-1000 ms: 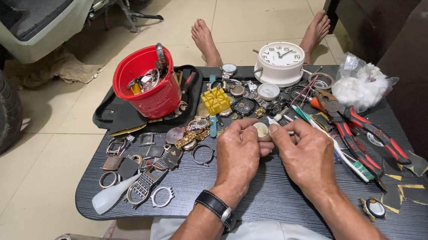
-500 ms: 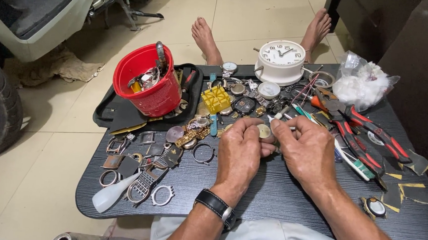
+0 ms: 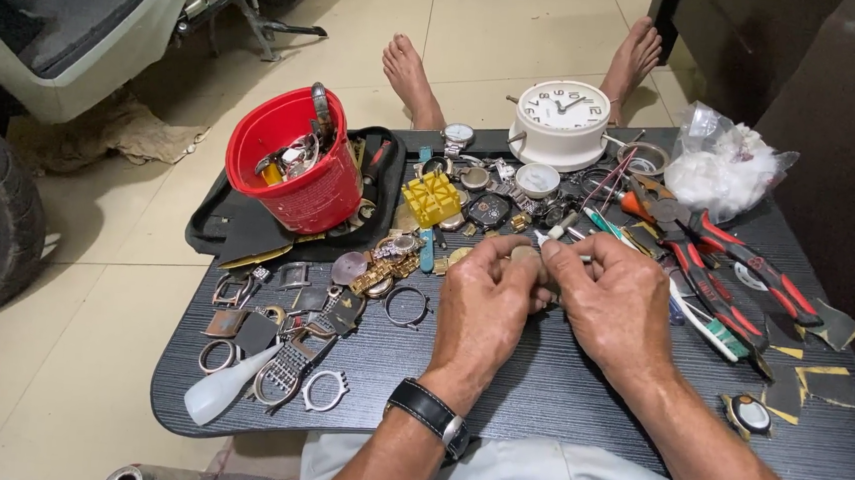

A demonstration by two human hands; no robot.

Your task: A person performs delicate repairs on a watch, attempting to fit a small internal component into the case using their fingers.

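Observation:
My left hand (image 3: 483, 309), with a black wristwatch (image 3: 427, 413) on its wrist, pinches a small round watch case (image 3: 524, 256) between thumb and fingers above the dark table (image 3: 557, 399). My right hand (image 3: 612, 303) meets it from the right and grips a thin tool (image 3: 560, 237) whose white tip points up and left at the case. Both hands hover over the table's middle, just in front of a clutter of watch parts.
A red bucket (image 3: 297, 166) of parts stands on a black tray (image 3: 218, 230) at the left. A white alarm clock (image 3: 562, 119) sits at the back, a yellow case holder (image 3: 431, 198) near it. Red-handled pliers (image 3: 737, 267) and a plastic bag (image 3: 728, 171) lie right. Watch cases, rings and straps lie front left.
Both hands have stayed together over the table's middle with only small finger shifts around the watch case. Nothing else has moved.

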